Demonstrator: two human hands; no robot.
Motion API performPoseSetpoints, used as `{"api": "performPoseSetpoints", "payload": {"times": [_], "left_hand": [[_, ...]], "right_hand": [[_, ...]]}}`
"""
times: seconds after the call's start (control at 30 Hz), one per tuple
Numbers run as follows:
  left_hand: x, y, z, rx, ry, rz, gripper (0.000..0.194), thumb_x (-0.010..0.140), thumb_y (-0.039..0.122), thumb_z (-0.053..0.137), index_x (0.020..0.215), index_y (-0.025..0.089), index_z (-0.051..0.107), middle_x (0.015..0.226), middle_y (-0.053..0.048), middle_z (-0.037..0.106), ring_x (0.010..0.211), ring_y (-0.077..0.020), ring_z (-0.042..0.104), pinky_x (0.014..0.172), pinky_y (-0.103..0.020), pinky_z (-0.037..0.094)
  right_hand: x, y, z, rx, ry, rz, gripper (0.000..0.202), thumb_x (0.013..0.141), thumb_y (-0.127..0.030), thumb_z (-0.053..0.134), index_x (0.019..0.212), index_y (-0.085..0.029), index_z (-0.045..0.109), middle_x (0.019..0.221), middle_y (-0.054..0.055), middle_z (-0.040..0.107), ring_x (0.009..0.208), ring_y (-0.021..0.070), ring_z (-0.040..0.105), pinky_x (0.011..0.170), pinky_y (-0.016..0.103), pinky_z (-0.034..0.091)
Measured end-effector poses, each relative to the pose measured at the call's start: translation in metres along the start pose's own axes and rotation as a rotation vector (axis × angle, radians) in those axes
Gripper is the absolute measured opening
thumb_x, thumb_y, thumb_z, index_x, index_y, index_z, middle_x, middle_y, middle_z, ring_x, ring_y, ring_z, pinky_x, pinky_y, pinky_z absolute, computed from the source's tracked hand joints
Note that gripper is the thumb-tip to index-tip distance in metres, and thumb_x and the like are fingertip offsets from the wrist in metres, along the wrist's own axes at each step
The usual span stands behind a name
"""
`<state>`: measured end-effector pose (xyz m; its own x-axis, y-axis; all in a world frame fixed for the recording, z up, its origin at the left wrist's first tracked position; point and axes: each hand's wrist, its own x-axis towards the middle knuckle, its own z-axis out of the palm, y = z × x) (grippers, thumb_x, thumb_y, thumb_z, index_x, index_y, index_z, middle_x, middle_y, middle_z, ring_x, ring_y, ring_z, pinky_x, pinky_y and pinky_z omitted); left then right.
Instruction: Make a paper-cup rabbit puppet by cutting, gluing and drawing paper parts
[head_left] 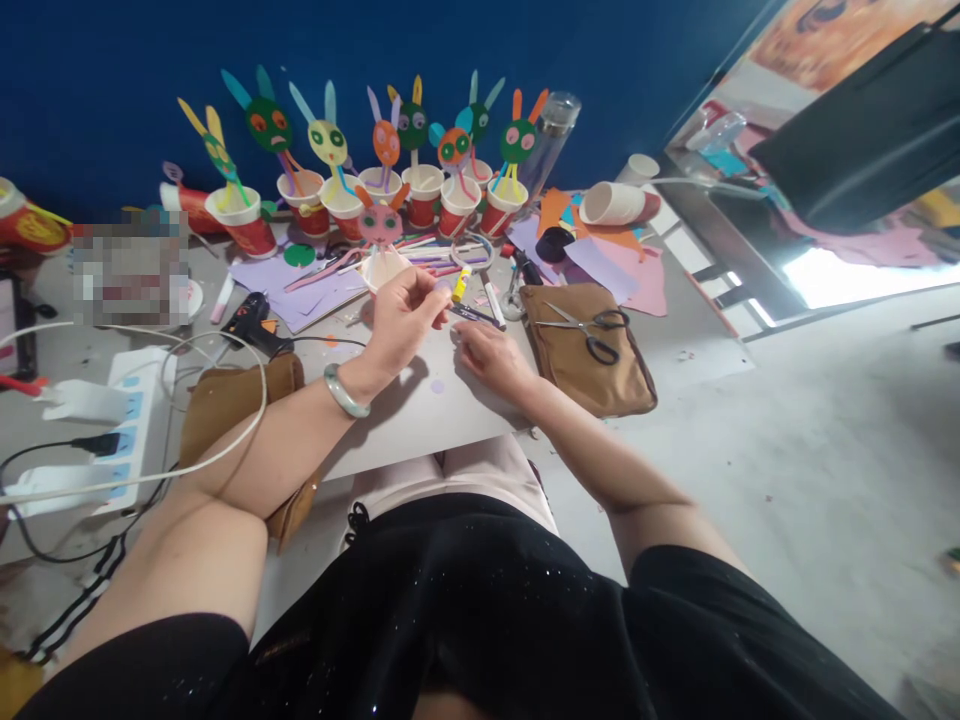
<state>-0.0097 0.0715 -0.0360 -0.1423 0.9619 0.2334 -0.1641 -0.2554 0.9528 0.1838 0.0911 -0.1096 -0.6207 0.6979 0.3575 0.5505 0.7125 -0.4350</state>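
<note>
My left hand (405, 318), with a jade bangle (346, 391) on the wrist, is raised over the table with thumb and fingertips pinched together; a small pale purple piece seems to show at the fingertips. My right hand (491, 355) rests low on the table with its fingers curled, and what they hold, if anything, is hidden. A dark pen (478, 316) lies just beyond it, beside a yellow glue stick (462, 285). Behind my left hand stands a paper cup (381, 268) with a pink paper face (381, 224). A small purple disc (437, 387) lies on the tabletop between my forearms.
Several red cups (460, 208) with paper rabbit faces line the back. Scissors (592, 325) lie on a brown pouch (626, 380) at right. Purple paper (322, 300), a glue gun (247, 320), a power strip (139, 420) and loose cables are at left.
</note>
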Motion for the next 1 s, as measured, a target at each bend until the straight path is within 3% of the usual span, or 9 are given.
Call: {"api": "performPoseSetpoints", "payload": {"times": [0.17,0.33,0.4,0.53,0.6,0.77,1.0], "left_hand": [[0.001,0.0,-0.002,0.009,-0.016,0.008,0.024,0.086,0.019,0.074,0.072,0.02,0.054,0.059,0.006,0.062,0.049,-0.006,0.059,0.051,-0.018,0.052],[0.001,0.0,-0.002,0.0,-0.014,-0.004,0.024,0.086,0.017,0.072,0.072,0.021,0.053,0.062,0.006,0.064,0.05,-0.006,0.06,0.051,-0.018,0.051],[0.001,0.0,-0.001,-0.006,-0.013,-0.006,0.023,0.087,0.017,0.071,0.072,0.02,0.054,0.062,0.005,0.064,0.051,-0.0061,0.06,0.051,-0.018,0.051],[0.001,0.0,0.0,-0.015,-0.012,-0.016,0.024,0.086,0.016,0.072,0.071,0.02,0.054,0.06,0.006,0.064,0.049,-0.0053,0.059,0.049,-0.016,0.05],[0.0,-0.001,0.0,-0.011,-0.015,-0.022,0.025,0.085,0.017,0.074,0.071,0.02,0.053,0.061,0.006,0.064,0.048,-0.0048,0.059,0.049,-0.016,0.049],[0.0,0.0,0.0,-0.017,-0.006,-0.025,0.023,0.083,0.017,0.074,0.071,0.02,0.054,0.061,0.006,0.065,0.048,-0.0047,0.058,0.049,-0.016,0.049],[-0.001,0.002,0.0,-0.006,-0.003,-0.04,0.021,0.083,0.016,0.071,0.071,0.019,0.054,0.06,0.006,0.065,0.048,-0.0046,0.058,0.05,-0.016,0.049]], "right_hand": [[0.011,-0.007,0.008,0.015,-0.102,-0.093,0.019,0.092,-0.015,0.052,0.108,-0.022,0.06,0.111,0.014,0.071,0.106,0.0261,0.066,0.096,0.042,0.054],[-0.005,-0.005,-0.005,-0.019,-0.133,-0.101,0.02,0.091,-0.017,0.052,0.108,-0.022,0.063,0.109,0.012,0.073,0.103,0.0252,0.067,0.089,0.038,0.056],[-0.013,-0.003,-0.013,-0.025,-0.094,-0.029,0.017,0.09,-0.019,0.054,0.103,-0.022,0.064,0.106,0.011,0.074,0.099,0.0258,0.07,0.087,0.038,0.056],[-0.027,0.002,-0.029,-0.043,0.123,0.185,0.01,0.088,-0.02,0.055,0.093,-0.023,0.064,0.098,0.008,0.077,0.088,0.0249,0.072,0.083,0.038,0.057],[-0.03,0.005,-0.033,-0.079,0.175,0.194,0.011,0.088,-0.02,0.056,0.095,-0.023,0.064,0.097,0.008,0.077,0.091,0.0254,0.072,0.085,0.039,0.058],[-0.03,0.01,-0.025,-0.114,-0.003,0.031,0.016,0.087,-0.014,0.054,0.097,-0.023,0.062,0.11,0.012,0.076,0.11,0.0284,0.071,0.092,0.041,0.059],[-0.034,0.01,-0.02,-0.096,-0.032,0.081,0.016,0.091,-0.016,0.051,0.101,-0.021,0.063,0.123,0.018,0.074,0.121,0.0308,0.068,0.102,0.047,0.057]]}}
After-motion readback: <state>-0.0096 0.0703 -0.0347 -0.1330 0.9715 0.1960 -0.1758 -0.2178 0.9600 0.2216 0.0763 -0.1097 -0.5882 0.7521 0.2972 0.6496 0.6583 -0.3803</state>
